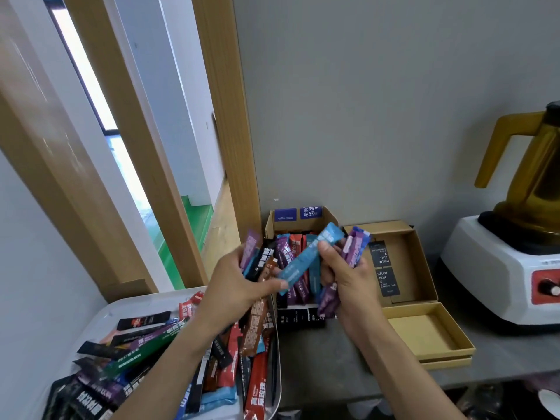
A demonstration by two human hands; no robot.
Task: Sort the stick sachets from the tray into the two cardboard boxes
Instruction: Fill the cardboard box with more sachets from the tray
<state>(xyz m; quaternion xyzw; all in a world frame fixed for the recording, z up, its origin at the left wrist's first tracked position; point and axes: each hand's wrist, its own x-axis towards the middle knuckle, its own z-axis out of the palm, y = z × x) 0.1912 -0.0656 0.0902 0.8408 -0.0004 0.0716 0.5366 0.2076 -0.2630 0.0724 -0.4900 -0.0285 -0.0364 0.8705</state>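
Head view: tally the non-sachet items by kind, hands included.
Cardboard box: 2, sachet-filled box, lidded box
Tray: 1
Blender: 1
Hand: 2, left hand, right hand
Total: 6

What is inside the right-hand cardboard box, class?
Two black packets lie along the left side of the right-hand box; beyond them is bare cardboard. The right hand and its purple sachets cover the left edge.

Light-blue sachet [306, 259], purple sachets [356, 248], white tray [139, 304], tan cardboard box [424, 331].
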